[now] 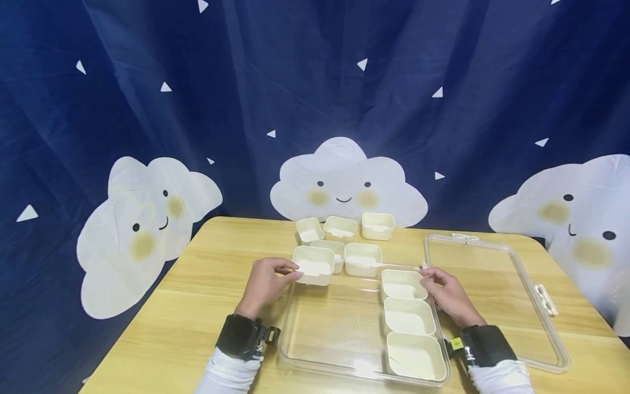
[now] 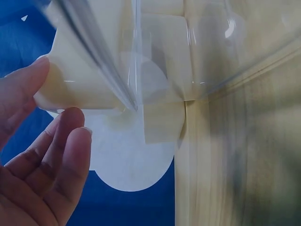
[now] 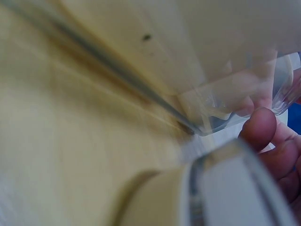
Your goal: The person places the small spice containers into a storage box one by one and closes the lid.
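My left hand point(image 1: 268, 283) pinches the left side of a cream square cup point(image 1: 314, 265), held over the back left corner of a clear tray point(image 1: 364, 372). In the left wrist view the left hand point(image 2: 47, 155) has its thumb and fingertips at the edge of the held cup point(image 2: 89, 66). Inside the tray, three cream cups point(image 1: 409, 316) stand in a column along the right side. My right hand point(image 1: 450, 295) grips the tray's back right corner; in the right wrist view the right hand point(image 3: 277, 150) touches the clear wall.
Several more cream cups point(image 1: 363, 259) stand behind the tray on the wooden table point(image 1: 197, 295). A clear lid with white clasps point(image 1: 545, 300) lies to the right of the tray. A dark blue curtain with clouds point(image 1: 344, 180) hangs behind the table.
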Demonstrator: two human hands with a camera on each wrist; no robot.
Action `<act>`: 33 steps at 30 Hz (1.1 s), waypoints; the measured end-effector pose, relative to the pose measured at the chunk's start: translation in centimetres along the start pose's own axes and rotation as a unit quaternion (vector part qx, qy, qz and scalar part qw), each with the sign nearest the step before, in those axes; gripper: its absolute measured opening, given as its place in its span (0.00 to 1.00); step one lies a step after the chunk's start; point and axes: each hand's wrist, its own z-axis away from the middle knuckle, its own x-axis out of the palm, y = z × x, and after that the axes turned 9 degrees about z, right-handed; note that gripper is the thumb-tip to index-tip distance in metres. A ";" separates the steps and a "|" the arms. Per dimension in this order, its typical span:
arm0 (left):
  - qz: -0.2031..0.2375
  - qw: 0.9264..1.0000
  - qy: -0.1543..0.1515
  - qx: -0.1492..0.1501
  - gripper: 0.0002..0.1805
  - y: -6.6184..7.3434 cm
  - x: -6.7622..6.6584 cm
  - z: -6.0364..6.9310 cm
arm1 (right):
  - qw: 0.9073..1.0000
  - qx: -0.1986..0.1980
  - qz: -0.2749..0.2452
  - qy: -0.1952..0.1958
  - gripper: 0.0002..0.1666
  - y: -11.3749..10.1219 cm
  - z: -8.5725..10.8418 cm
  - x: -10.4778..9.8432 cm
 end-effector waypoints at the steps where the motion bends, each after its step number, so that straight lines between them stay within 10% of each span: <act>1: 0.000 1.000 -0.002 0.000 0.04 0.0 0.0 0.0 | 1.000 0.000 0.000 0.000 0.22 0.0 0.0 0.0; 33: -0.033 0.999 -0.040 -0.005 0.04 -0.8 0.5 -0.3 | 1.000 0.000 0.001 0.007 0.20 -0.2 0.1 0.1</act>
